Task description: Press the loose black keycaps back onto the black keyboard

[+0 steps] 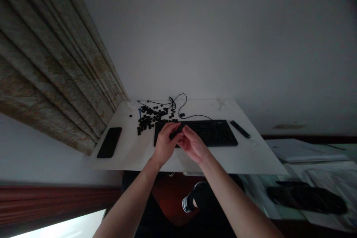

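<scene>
My left hand [166,145] and my right hand [193,144] meet above the near left part of a black computer keyboard [213,133]. Between their fingertips is a small black piece [178,131], probably a long keycap, partly hidden by my fingers. Many loose black keycaps [149,119] lie heaped to the left of the keyboard. A thin black cable [178,105] runs from the keyboard's far edge and loops behind the heap.
All this rests on a white tabletop [251,152]. A black smartphone [109,142] lies at its left, and a black stick-shaped object [240,129] lies right of the keyboard. A blue-handled tool [139,112] touches the heap. Curtains hang left; papers lie lower right.
</scene>
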Motion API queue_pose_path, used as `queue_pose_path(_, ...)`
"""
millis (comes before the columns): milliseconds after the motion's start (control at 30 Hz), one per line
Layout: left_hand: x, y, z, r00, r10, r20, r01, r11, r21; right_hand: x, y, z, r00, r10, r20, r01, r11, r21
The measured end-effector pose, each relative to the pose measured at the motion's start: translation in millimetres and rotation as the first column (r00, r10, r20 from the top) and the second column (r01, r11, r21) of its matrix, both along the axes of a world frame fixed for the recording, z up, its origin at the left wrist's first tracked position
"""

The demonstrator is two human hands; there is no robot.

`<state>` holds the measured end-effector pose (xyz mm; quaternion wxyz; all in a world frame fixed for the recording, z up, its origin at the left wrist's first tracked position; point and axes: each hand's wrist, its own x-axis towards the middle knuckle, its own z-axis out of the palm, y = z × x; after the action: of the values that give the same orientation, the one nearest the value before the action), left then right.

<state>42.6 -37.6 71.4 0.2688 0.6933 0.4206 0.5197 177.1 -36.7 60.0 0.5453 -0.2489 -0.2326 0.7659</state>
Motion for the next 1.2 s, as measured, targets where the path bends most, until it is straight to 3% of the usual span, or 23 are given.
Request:
queue_pose_path(367,7,-29,-5.4,0.987,0.041,-0.154,-0.026,0.995,0.098,27,-41,-11.9,0.999,-0.048,0.025,0.049,0.998,-0.041)
queue_pose_path(500,13,-38,-9.5,0.974,0.1,-0.203,-0.079,0.991,0.109,33,-51,-13.6,1.0,-0.02,0.007,0.02,0.998,-0.061)
queue_pose_path(667,24,-48,-18.4,0.953,0.174,-0.249,-0.139,0.978,0.154,31,-58,-17.1,0.991,-0.094,0.101,0.101,0.992,-0.074)
queue_pose_path(800,26,-51,-22.2,0.967,0.076,-0.244,-0.048,0.992,0.118,33,-60,-19.9,0.953,-0.169,0.253,0.175,0.985,-0.002)
queue_pose_path(1000,22,-48,-24.3,0.994,-0.099,-0.048,0.098,0.995,-0.031,40,-61,-13.4,0.793,-0.294,0.534,0.193,0.952,0.238)
queue_pose_path(1100,18,-48,-24.8,0.983,-0.171,-0.06,0.168,0.984,-0.06,42,-64,-9.6,0.776,-0.278,0.566,0.154,0.954,0.257)
queue_pose_path(1200,16,-52,-28.7,0.989,-0.122,-0.084,0.117,0.991,-0.065,44,-69,-13.2,0.793,-0.224,0.567,0.124,0.97,0.21)
